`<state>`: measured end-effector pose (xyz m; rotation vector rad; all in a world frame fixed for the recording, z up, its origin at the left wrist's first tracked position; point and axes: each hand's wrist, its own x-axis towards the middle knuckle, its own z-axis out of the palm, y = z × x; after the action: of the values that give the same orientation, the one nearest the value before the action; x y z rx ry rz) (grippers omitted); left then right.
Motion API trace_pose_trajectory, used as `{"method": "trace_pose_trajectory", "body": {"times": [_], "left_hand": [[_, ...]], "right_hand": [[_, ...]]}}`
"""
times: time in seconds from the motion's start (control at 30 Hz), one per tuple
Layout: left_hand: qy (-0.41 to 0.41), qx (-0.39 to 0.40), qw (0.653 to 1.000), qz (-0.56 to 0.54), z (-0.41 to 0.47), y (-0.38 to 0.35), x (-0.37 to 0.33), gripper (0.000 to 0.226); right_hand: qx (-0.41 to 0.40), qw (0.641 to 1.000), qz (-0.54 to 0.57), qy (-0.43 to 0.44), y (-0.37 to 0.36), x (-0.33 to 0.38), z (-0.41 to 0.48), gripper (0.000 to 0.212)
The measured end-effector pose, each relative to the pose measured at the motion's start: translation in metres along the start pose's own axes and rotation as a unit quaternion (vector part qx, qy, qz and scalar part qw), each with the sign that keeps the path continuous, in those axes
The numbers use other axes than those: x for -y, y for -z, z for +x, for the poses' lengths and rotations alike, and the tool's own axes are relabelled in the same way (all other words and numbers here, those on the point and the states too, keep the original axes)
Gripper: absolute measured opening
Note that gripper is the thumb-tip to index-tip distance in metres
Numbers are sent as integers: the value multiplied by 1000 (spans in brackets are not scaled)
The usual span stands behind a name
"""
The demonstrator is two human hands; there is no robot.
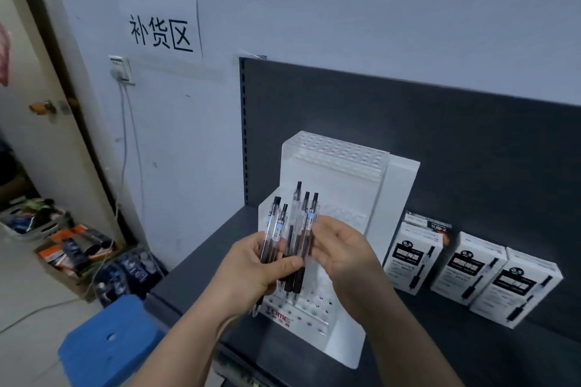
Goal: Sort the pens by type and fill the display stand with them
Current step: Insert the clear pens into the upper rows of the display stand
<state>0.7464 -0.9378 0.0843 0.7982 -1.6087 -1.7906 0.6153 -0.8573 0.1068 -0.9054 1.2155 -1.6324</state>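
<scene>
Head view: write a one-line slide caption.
Left hand and right hand hold pens before the stand; boxes sit beside it.

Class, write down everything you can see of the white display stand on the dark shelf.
The display stand is white, plastic-looking and stepped, with tiers of small round holes in rows. Every hole in view looks empty. Red lettering marks its low front edge. It stands upright on the dark shelf, in front of the dark back panel. The left hand and right hand, gripping pens, hide its middle.
</scene>
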Motion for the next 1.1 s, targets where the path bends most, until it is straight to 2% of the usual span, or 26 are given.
{"method": "trace_pose_trajectory", "body": {"times": [0.07,0.13,0.3,0.4,0.5,0.77,0.93,1.1], "left_hand": [[6,8,1000,3,2,5,2,35],[10,3,1000,6,5,8,4,42],[-16,-92,995,19,13,16,5,18],[-40,-162,985,39,21,28,2,18],[-43,-194,980,23,28,38,-1,19],[-33,-177,982,49,47,60,-7,14],[-16,-157,987,27,53,73,-6,18],[-20,-134,991,7,56,78,-5,16]], "right_hand": [[-41,995,-95,10,3,2,7,20],[-65,991,-114,7,4,5,12,11],[-106,989,-103,27,5,23,27,6],[-168,979,-90,79,7,42,44,2],[-208,965,-99,128,5,53,62,3],[-242,940,-207,126,-18,32,111,9],[-232,904,-342,107,-25,24,126,14],[-214,853,-471,72,-28,15,134,23]]}}
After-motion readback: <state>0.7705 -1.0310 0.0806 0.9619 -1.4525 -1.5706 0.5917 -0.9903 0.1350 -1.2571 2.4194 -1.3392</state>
